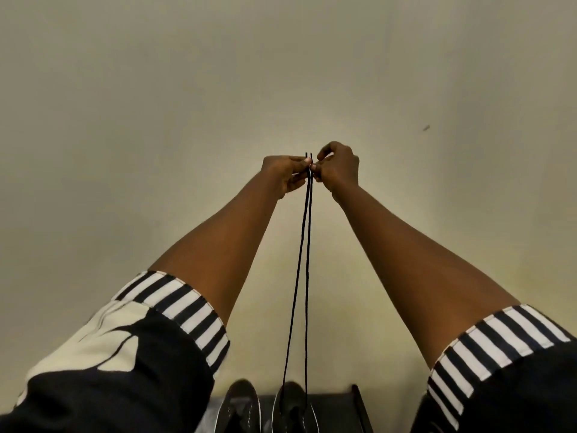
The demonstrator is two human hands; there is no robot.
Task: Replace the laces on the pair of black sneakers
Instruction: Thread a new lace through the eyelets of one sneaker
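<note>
Two black sneakers stand side by side at the bottom edge, the left sneaker (239, 407) and the right sneaker (292, 407). A black lace (304, 260) runs as two strands from the right sneaker straight up to my raised hands. My left hand (285, 175) pinches the strands near their tips. Right beside it, my right hand (337, 168) pinches the same lace ends. Both lace tips stick up just above my fingers. Both arms are stretched far out in front of the wall.
A plain cream wall (281, 73) fills the view behind my hands. The sneakers rest on a dark surface (337, 410) with a dark upright edge (359, 404) at its right. Striped rolled sleeves frame both lower corners.
</note>
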